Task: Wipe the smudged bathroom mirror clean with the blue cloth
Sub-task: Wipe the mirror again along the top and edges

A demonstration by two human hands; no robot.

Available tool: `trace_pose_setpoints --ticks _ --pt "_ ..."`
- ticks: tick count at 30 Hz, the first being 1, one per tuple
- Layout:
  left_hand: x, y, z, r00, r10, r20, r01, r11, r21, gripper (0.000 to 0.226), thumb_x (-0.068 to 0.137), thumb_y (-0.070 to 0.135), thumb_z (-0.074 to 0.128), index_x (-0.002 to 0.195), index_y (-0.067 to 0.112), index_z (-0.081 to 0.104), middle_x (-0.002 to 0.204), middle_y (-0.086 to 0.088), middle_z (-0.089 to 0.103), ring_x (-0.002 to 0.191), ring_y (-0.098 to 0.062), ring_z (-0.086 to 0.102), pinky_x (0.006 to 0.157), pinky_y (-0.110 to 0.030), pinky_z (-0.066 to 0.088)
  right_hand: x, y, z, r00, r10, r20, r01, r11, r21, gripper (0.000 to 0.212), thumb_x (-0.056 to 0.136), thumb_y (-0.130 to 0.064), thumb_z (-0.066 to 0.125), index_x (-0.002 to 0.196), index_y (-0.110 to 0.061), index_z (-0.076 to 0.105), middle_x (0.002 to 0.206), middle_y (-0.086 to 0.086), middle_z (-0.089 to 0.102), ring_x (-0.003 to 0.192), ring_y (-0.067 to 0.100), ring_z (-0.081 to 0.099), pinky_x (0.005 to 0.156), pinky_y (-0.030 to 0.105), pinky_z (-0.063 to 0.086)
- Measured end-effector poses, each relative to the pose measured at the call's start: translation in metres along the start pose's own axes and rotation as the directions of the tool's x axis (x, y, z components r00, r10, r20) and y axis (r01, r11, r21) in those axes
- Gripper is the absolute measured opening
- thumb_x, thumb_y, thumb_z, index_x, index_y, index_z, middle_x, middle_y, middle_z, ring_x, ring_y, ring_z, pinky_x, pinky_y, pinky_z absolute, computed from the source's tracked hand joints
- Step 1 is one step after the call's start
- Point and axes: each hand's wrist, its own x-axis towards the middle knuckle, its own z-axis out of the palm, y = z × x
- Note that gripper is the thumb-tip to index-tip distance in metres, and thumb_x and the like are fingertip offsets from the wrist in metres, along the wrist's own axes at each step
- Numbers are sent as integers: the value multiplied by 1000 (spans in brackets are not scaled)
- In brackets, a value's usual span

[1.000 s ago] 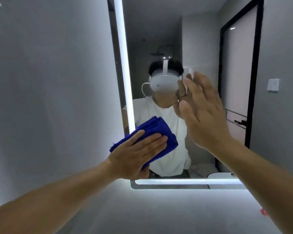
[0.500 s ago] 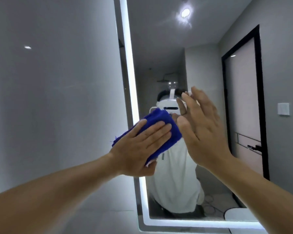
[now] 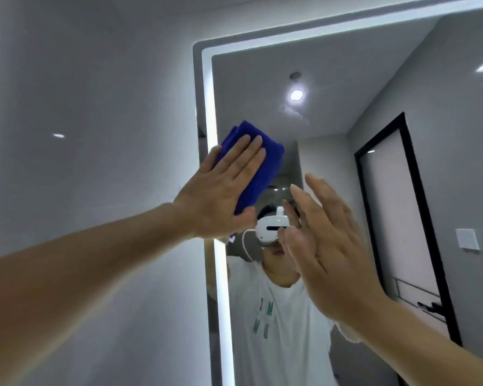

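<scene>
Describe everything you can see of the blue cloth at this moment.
The blue cloth is deep blue, soft and towel-like, folded into a thick pad with layered edges showing at its top corner. It lies tilted against the mirror near the upper left, overlapping the lit strip along the mirror's left edge. The left hand presses it with straight fingers, covering its lower left part. Nothing else touches it. Whether it is damp cannot be told.

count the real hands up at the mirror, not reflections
2. The left hand presses flat on the blue cloth at the lit left edge of the mirror; the right hand is open, lower right, holding nothing.
</scene>
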Motion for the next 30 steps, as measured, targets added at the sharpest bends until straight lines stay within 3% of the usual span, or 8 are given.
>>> trace_pose_setpoints --ticks 5,9,11,14,21,24,27,30 --pt "-7 -19 5 874 484 45 -486 872 63 77 96 55 35 157 18 6 164 -2 7 152 -20 1 122 -46 5 30 5 1 997 -74 -15 74 996 -56 61 94 -44 22 151 -24 31 160 -10 17 147 2 8 120 29 13" --pt "56 -84 -17 987 137 83 -140 990 33 82 90 60 27 152 29 -16 161 9 -15 149 -9 -15 123 -44 7 67 13 7 984 -144 -101 132 984 -118 59 94 -43 22 149 -23 35 159 -5 23 148 8 13 119 30 12" --pt "79 -101 -24 990 -119 71 122 992 -28 86 85 57 29 150 32 -21 160 12 -21 147 -5 -20 122 -43 4 82 16 11 977 -161 -140 140 979 -149 59 95 -42 23 148 -21 36 159 0 27 148 12 15 119 39 19" --pt "87 -91 -21 974 -227 24 228 971 -73 88 81 55 28 152 28 -17 162 10 -18 147 -5 -20 122 -42 3 101 20 11 965 -202 -169 166 964 -207 56 96 -39 28 148 -20 37 158 1 28 148 13 16 118 42 21" --pt "50 -86 -4 963 270 -1 -269 961 60 78 96 59 29 155 28 -13 163 11 -12 149 -8 -14 122 -34 -1 122 11 -2 967 -242 -81 223 955 -196 63 92 -49 16 151 -29 25 161 -9 15 147 0 1 114 15 -5" --pt "99 -133 -28 997 2 79 -4 1000 21 84 87 61 27 152 33 -18 162 12 -17 147 -4 -17 123 -40 3 139 6 -7 955 -290 -67 267 935 -233 63 92 -49 15 150 -29 25 162 -9 13 147 3 1 119 27 4" --pt "149 -157 -41 916 -392 87 398 915 -66 85 88 52 33 154 25 -14 163 8 -17 148 -6 -16 121 -42 7 158 5 -9 952 -297 -75 269 927 -262 61 93 -50 19 150 -31 26 162 -11 11 147 4 1 114 27 3" --pt "165 -147 -40 870 -491 46 493 863 -110 79 95 46 34 155 20 -11 163 6 -17 149 -9 -15 121 -42 6 172 8 -11 964 -257 -72 231 938 -259 64 90 -51 19 151 -32 24 162 -13 9 147 2 -1 113 28 3"
